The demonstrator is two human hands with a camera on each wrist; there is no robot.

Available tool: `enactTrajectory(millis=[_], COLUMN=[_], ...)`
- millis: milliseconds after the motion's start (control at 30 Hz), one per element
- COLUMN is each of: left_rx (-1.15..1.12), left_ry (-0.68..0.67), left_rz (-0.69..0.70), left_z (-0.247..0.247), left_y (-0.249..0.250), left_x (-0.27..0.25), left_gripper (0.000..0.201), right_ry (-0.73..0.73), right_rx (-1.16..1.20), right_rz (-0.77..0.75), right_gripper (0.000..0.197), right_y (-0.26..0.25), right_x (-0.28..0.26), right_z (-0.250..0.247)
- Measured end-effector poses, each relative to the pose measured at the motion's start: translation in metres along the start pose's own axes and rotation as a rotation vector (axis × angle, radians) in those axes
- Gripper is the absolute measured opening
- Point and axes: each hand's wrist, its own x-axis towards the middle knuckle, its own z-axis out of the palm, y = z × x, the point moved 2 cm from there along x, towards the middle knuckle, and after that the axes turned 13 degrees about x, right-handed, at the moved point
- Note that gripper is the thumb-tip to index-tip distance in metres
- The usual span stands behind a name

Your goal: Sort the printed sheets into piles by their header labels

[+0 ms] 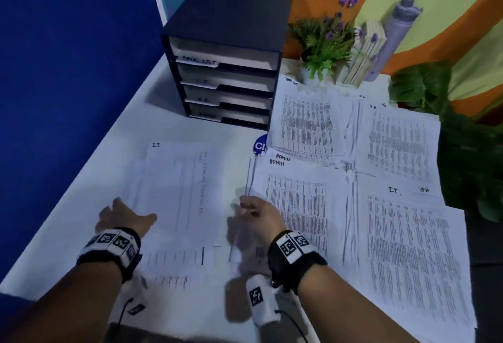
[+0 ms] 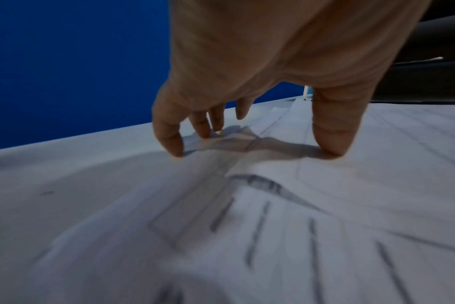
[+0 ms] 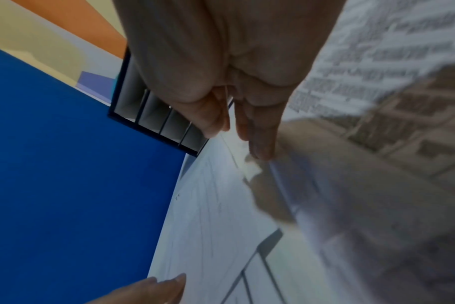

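On the white table (image 1: 141,124) in front of me lies a loose stack of sheets; the top sheet (image 1: 179,187) is headed "IT". My left hand (image 1: 125,217) presses spread, straight fingertips (image 2: 174,148) on the stack's left side. My right hand (image 1: 250,207) pinches the top sheet's right edge between thumb and curled fingers (image 3: 257,133). To the right lie four sorted piles: "TASK LIST" (image 1: 307,122) at the back, "HR" (image 1: 394,141) beside it, "ADMIN" (image 1: 296,201) next to my right hand, and "IT" (image 1: 408,247) at the near right.
A dark blue drawer organiser (image 1: 226,51) with labelled trays stands at the back. Beside it are a small flowering plant (image 1: 326,43), a grey rolled cloth (image 1: 394,34) and a leafy plant (image 1: 457,138) at the table's right edge. A blue wall (image 1: 68,70) borders the left.
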Motion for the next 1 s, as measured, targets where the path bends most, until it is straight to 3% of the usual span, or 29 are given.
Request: enactTrajectory(millis=[100,200,433,500,533,667,767,900,1000], left_rx=[0.005,-0.079,-0.478,-0.495,-0.493,-0.616,-0.685,-0.664,-0.691], left_ry=[-0.07,-0.117,-0.244,-0.226,-0.192,-0.112,-0.115,-0.048,0.002], left_rz=[0.064,0.13,0.356,0.429,0.446,0.377,0.314,0.244,0.158], left_z=[0.002,0.008,0.003,0.0,0.001,-0.003,0.0,0.003,0.002], left_y=[-0.012,-0.018,-0.033,-0.04,-0.046,-0.065,-0.072,-0.077,-0.082], left_x=[0.008,0.013,0.008,0.008,0.012,0.023,0.031,0.037,0.039], left_gripper=[0.125,0.119,0.062,0.045,0.046,0.048,0.039,0.01,0.01], right_ry=[0.038,0.077,0.118,0.128,0.141,0.234,0.305,0.39,0.408], right_rx=[0.049,0.025,-0.092,-0.097,-0.086,-0.066,-0.055,-0.078,-0.136], right_rz=[0.036,0.042,0.028,0.033,0.041,0.047,0.008,0.004,0.026], right_gripper=[0.042,0.04,0.042,0.046,0.047,0.014,0.035,0.032,0.029], right_y=[-0.001,0.001,-0.012,-0.012,-0.01,-0.008,-0.009,-0.008,-0.003], right_x=[0.005,0.005,0.004,0.007,0.011,0.018,0.021,0.023,0.02], right_z=[0.026,0.048,0.066,0.067,0.068,0.07,0.067,0.054,0.04])
